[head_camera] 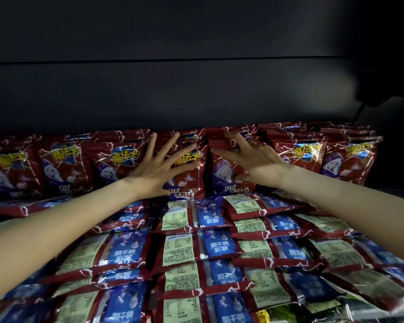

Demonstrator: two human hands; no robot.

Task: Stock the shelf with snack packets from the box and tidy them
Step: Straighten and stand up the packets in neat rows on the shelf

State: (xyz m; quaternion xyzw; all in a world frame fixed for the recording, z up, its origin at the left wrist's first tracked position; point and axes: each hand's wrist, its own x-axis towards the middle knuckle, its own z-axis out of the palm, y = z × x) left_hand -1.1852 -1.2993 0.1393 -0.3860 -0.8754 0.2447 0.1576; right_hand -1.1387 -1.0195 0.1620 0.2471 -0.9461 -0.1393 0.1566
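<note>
**Dim shelf, lit from our side**

We see a dim picture whose light comes from near the camera. The two bare forearms and the left hand (158,170) and right hand (252,163) are the brightest parts. The standing row of glossy red foil snack packets (124,164) throws small white glints. Above that row, the dark matte back panel (196,94) carries one faint pale patch to the right and falls to near black in the upper right corner. Below the row, the flat-lying packets (184,250) soften and smear toward the bottom edge, and the wide lens bends their lines outward.
</note>
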